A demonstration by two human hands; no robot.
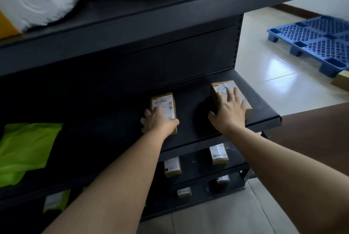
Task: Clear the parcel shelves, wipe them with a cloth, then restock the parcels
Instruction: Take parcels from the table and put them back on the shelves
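I am at a dark metal shelf rack on a pale tiled floor [273,75], with a blue plastic pallet [317,39] off to my right. The middle shelf [188,131] holds two little brown cardboard parcels near its right end, close to the front edge and a bit apart from each other.

My left hand [160,120] is wrapped round the near end of the left box [166,104], with my fingers curled down its sides. My right hand [229,109] lies flat on top of the right box [222,87]. Its fingers are straight and spread out, and the thumb sticks out past the box's left side. It is not gripping yet.

I think these boxes are light, because they are small enough for one hand each. The card looks stiff, so it should not bend when I squeeze. The tape and the paper may be a bit slippery. The best place to hold is across the narrow sides, thumb on one and fingers on the other.

Each box is plain brown with a white label and black barcode on top. A bright green mailer bag [28,148] lies far to the left.
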